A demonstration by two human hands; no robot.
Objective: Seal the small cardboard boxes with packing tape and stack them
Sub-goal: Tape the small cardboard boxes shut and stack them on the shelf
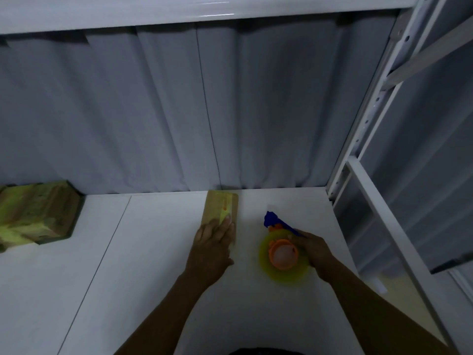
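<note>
1. Nothing in my view can be read right now, no word and no number.
2. The cardboard box (pixel 222 208) under my left hand (pixel 213 242) has a small orange mark on its tape, too blurred to make out.
3. Just right of that box, the tape dispenser (pixel 281 252) in my right hand (pixel 311 249) shows no legible lettering.
4. Well left of that box, the taped boxes (pixel 35 213) show only dim blotches.
</note>
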